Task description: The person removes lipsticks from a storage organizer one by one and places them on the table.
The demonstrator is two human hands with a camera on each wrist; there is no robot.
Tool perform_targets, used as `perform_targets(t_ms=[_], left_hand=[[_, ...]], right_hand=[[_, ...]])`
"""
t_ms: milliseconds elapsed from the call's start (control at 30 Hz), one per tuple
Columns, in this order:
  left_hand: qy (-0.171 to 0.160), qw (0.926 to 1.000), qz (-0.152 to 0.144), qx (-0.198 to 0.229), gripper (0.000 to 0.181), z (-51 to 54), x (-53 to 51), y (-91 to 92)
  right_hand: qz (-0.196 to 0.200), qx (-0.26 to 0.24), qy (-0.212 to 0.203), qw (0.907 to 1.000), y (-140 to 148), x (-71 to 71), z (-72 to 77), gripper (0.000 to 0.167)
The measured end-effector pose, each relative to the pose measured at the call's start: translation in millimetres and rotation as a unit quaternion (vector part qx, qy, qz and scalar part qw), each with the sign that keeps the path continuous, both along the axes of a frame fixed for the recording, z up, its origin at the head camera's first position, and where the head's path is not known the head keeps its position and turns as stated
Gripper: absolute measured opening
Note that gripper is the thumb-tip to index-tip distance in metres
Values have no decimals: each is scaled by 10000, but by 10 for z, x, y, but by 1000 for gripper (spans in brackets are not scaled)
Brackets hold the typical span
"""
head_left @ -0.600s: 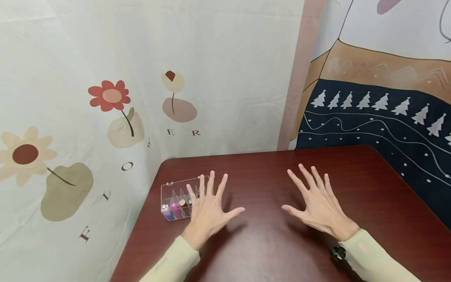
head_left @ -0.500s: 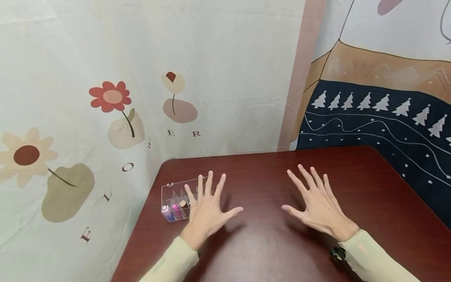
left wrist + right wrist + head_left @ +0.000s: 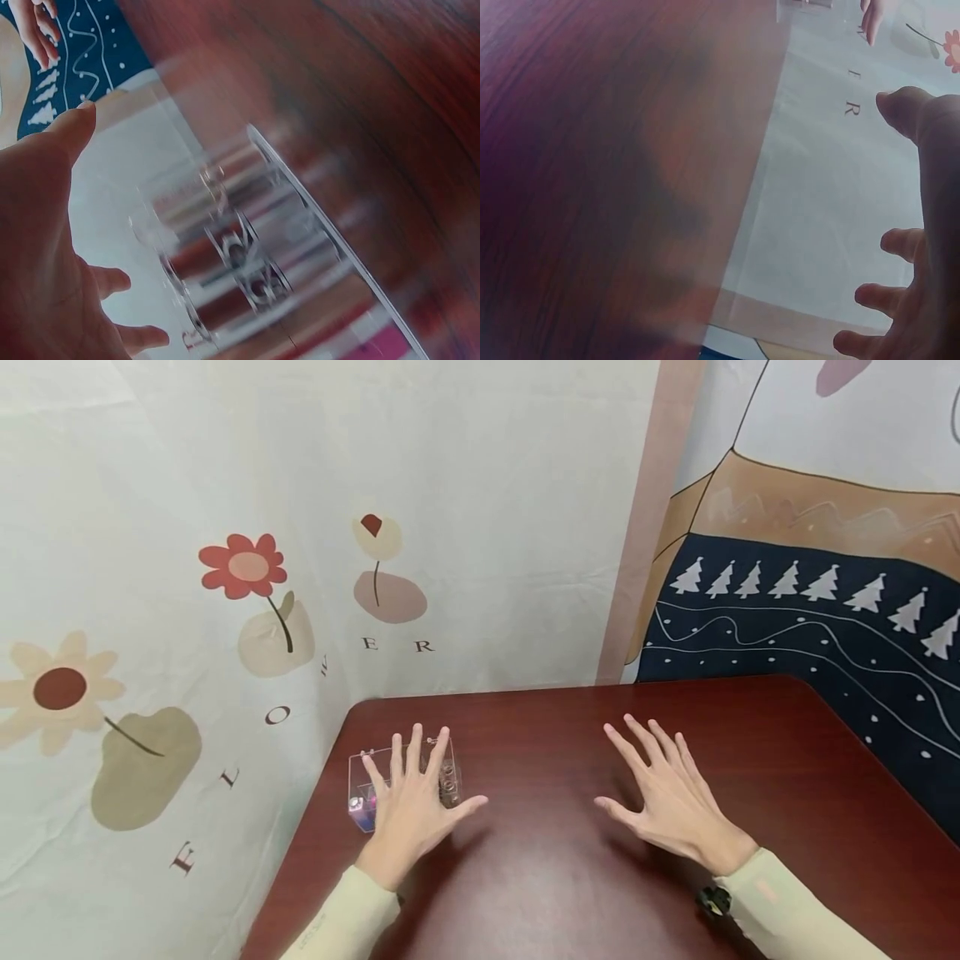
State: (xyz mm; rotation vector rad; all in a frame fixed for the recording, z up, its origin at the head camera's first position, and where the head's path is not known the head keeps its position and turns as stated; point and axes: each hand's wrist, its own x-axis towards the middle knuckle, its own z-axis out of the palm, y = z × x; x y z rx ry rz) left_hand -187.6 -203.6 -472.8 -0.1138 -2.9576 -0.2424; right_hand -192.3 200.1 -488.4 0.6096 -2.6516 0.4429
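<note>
A clear plastic organizer box (image 3: 450, 783) with compartments stands at the left of the table. Small cosmetic-like tubes lie in it, one pink and one purple-blue among them; their exact kind is hard to tell. In the blurred left wrist view, the clear box (image 3: 255, 262) shows several clear-and-brown tubes. My left hand (image 3: 408, 814) is spread in front of and over the box, covering its middle in the head view. Contact with the box cannot be made out. My right hand (image 3: 678, 806) hovers over the table's right half, fingers spread, holding nothing.
The dark red-brown table (image 3: 540, 877) has rounded far corners. Behind it hangs a pale cloth (image 3: 510, 527) with flowers and letters. At the right is a dark blue cloth (image 3: 772, 627) with white trees. A black device (image 3: 714, 901) sits at my right wrist.
My left hand has moved left, further across the box, whose right end now shows past the fingers. The right hand stays nearly still. The view has shifted slightly.
</note>
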Motion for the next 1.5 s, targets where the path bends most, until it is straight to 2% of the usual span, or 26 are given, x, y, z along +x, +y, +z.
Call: perform_targets(t_ms=[233,500,633,767,1100,1367,1500], left_hand=[[37,9997,153,163,133,29,-31,-250],[-169,9991,298,238,138,25,-31,-536],[-278,9985,275,392,141,35,-18,-662],[-136,9981,172,570,138,39,-4,-742],[200,9967,-101,777,136,-57,-8,-714],[430,9967,-265,635,132,-44,-11,-549],[519,9966,-341,535,131,-13,11,-459]], right_hand=[[64,22,33,10000,-58,-42,41,108],[225,14,85,9997,-163,-86,66,107],[337,-9,162,9993,-230,-107,90,106],[445,-6,143,9989,-308,-127,119,105],[927,-64,471,9946,-492,-161,133,100],[1235,-94,213,9921,-673,-195,199,95],[1372,-78,58,9905,-754,-208,181,94]])
